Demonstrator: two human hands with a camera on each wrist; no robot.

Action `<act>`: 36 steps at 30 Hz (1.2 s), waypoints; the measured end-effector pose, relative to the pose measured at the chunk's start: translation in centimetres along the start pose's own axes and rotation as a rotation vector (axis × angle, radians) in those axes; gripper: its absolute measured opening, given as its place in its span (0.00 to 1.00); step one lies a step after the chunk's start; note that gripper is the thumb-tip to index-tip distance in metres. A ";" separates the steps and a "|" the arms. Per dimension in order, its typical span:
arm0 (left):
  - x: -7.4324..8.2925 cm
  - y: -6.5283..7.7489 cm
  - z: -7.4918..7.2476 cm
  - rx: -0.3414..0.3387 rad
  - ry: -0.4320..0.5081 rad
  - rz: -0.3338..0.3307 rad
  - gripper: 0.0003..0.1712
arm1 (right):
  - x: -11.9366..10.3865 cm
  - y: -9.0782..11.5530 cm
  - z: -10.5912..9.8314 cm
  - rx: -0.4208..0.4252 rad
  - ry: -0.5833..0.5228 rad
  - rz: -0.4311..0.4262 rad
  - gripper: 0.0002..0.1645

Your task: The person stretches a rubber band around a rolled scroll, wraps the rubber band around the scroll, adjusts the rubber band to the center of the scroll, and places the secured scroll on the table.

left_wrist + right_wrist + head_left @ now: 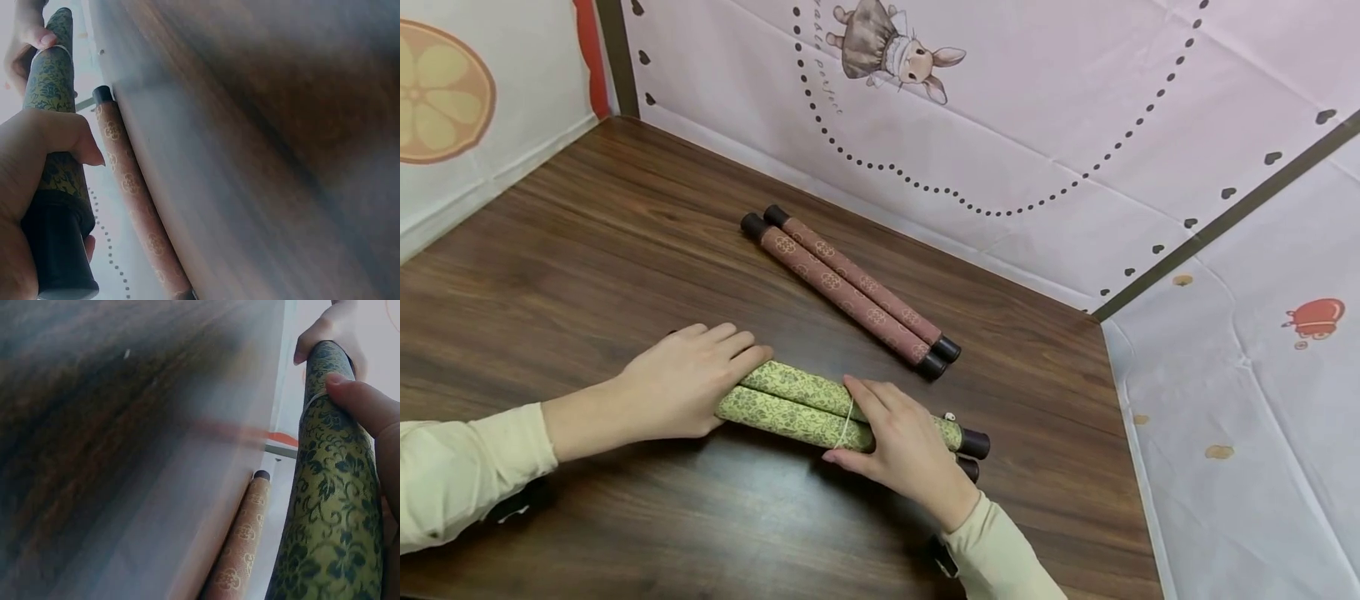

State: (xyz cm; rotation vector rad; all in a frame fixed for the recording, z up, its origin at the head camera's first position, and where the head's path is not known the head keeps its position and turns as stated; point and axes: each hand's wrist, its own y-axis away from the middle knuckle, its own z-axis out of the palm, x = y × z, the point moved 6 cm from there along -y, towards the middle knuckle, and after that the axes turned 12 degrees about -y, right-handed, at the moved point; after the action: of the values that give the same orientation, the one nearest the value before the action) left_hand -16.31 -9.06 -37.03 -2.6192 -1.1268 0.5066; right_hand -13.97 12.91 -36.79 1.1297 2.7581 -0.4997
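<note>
A green scroll (790, 418) with a dark floral pattern lies as two side-by-side rolls between my hands, low over the table. My left hand (681, 385) grips its left end, and in the left wrist view the black end knob (61, 250) shows under that hand. Toward the other end, my right hand (912, 442) holds the rolls from above, thumb on the near side and fingers on the far side. A thin white cord (847, 423) runs across both rolls at the right fingertips. Black knobs (973, 444) stick out past the right hand.
Farther back on the brown wooden table (587, 250) lies a reddish-brown scroll (857, 302) with flower motifs, also two rolls with black knobs. Printed cloth walls (1000, 125) enclose the table's back, left and right sides.
</note>
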 end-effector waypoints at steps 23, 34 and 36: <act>-5.1 2.1 1.7 0.019 0.011 -0.036 0.52 | 5.1 3.1 -1.2 -0.006 0.130 0.089 0.48; -6.0 2.4 3.3 -0.024 0.031 -0.028 0.50 | 6.1 2.1 0.3 -0.080 0.078 0.122 0.46; -6.1 2.5 3.6 -0.040 0.045 -0.029 0.50 | 6.2 1.9 0.5 -0.089 0.069 0.126 0.46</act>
State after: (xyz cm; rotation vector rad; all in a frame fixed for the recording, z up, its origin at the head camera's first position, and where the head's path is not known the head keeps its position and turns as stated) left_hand -20.03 -14.89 -39.85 -2.6295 -1.1708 0.4210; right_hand -17.06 18.13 -39.20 1.3122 2.7130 -0.3263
